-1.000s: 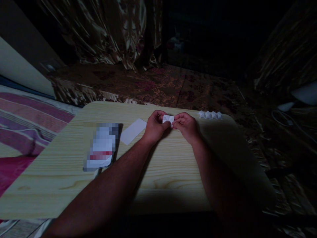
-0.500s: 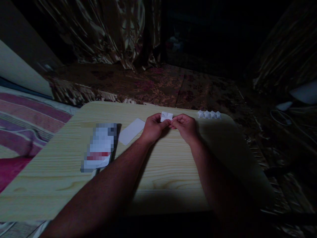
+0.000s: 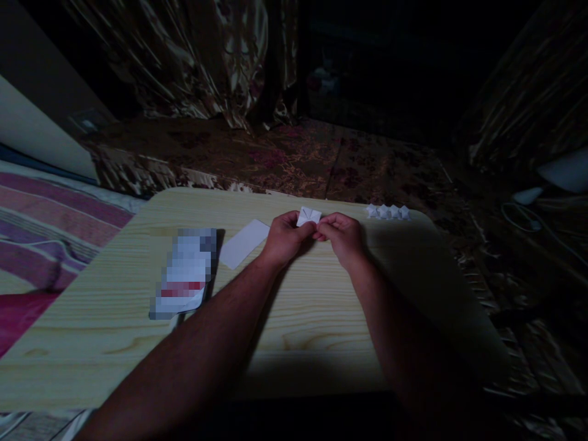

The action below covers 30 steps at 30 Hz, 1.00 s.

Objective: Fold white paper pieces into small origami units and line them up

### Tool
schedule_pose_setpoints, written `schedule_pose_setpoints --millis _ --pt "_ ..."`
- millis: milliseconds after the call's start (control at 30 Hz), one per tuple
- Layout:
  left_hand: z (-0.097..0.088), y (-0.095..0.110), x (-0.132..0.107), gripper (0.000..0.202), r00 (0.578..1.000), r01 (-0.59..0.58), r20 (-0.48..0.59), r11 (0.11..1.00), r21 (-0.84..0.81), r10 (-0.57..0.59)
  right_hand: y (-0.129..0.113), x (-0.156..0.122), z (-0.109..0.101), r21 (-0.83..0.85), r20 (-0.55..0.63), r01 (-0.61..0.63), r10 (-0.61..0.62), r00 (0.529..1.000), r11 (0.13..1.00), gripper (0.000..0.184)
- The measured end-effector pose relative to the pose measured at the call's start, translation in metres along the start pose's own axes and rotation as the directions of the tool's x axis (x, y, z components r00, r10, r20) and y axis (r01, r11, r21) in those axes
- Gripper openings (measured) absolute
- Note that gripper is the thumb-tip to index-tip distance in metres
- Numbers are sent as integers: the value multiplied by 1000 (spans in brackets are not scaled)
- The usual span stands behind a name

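Note:
A small folded white paper (image 3: 309,215) with creases across its face is held above the far part of the table. My left hand (image 3: 288,236) is closed on its left side, thumb along the near edge. At the lower right corner of the paper, my right hand (image 3: 340,234) is closed in a pinch; its fingertips are partly hidden. A flat white sheet of paper (image 3: 244,243) lies on the table just left of my left hand. Several small folded white paper pieces (image 3: 388,212) stand in a row at the far right edge.
The pale wooden table (image 3: 316,306) spans the view. On its left lies a blurred-out, phone-like object (image 3: 186,269). A striped bed cover (image 3: 41,226) is at the left, a patterned cloth-covered ledge (image 3: 275,153) behind, and a white cable (image 3: 528,220) at the right.
The folded paper has tilted slightly between my fingers. My right hand has shifted a touch, its fingers still on the corner. The things on the table stay in place.

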State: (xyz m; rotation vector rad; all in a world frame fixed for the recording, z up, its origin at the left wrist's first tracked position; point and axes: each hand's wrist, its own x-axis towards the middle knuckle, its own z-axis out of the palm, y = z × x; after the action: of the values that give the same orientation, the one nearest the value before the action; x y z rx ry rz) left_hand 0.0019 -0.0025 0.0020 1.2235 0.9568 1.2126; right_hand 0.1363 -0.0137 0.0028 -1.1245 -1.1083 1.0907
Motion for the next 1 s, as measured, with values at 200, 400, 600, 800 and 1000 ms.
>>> schedule_pose_setpoints --millis 200,400,600,800,1000 --pt "-1 -1 0 21 1000 20 3 1000 6 -20 2 0 -1 56 12 -43 42 999 997 10" --pt "-1 1 0 20 1000 18 25 1000 -5 -18 2 0 -1 84 28 -69 67 997 994 10" --pt "0 2 -1 18 999 32 21 999 -30 -31 2 0 0 95 43 -61 57 997 994 10" --pt "-2 -2 1 18 1000 24 -5 999 -43 -24 0 -1 1 87 58 -73 68 996 994 11" --pt "-5 -7 2 17 1000 -8 -22 998 -66 7 0 -2 2 86 71 -67 60 996 994 10"
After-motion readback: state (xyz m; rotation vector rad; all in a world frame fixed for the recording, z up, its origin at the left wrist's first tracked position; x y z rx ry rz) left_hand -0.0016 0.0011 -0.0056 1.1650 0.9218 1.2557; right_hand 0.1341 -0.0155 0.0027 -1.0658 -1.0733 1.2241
